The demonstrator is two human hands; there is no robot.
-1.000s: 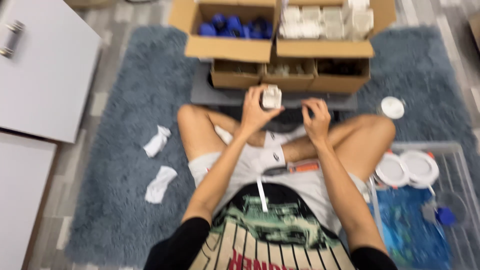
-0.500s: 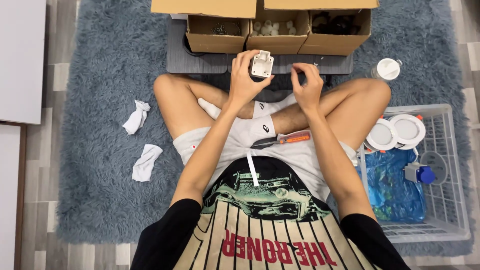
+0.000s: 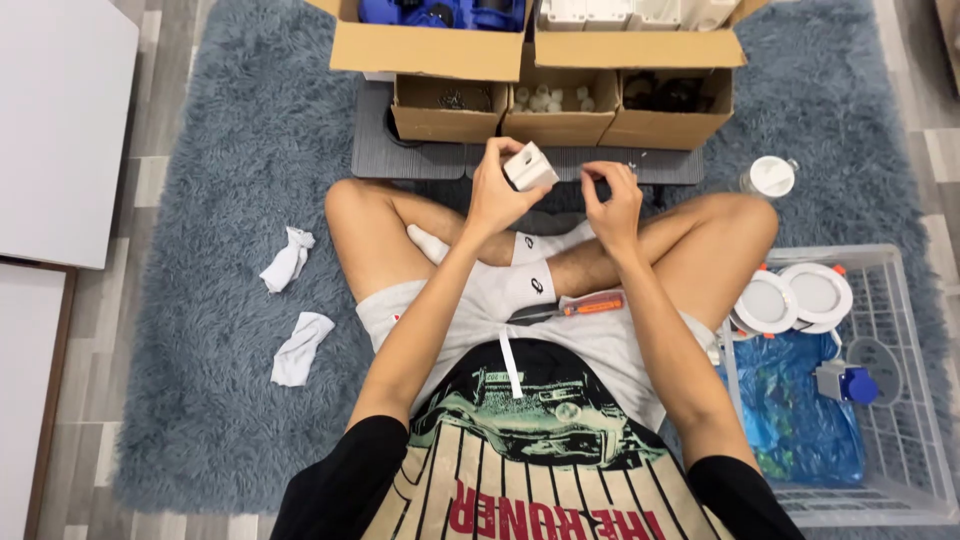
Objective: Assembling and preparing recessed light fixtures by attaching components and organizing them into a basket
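Observation:
I sit cross-legged on a grey shaggy rug [image 3: 230,150]. My left hand [image 3: 497,195] holds a small white box-shaped part [image 3: 530,167] up in front of me. Beside it, my right hand [image 3: 612,205] has its fingers pinched together near the part; whatever it pinches is too small to make out. An orange-handled screwdriver [image 3: 575,307] lies across my lap. Three small open cardboard boxes [image 3: 560,125] stand in a row just beyond my hands, holding small parts.
Two larger cardboard boxes [image 3: 430,48] sit behind, one with blue parts, one with white. A clear plastic crate [image 3: 895,390] at my right holds round white lamps, a blue bag and a blue-capped piece. Two white rags [image 3: 295,300] lie at the left; a white cabinet [image 3: 60,130] stands beyond.
The view has shifted so the boxes sit further up the frame. My left hand has kept hold of the white part, and my right hand has stayed close beside it.

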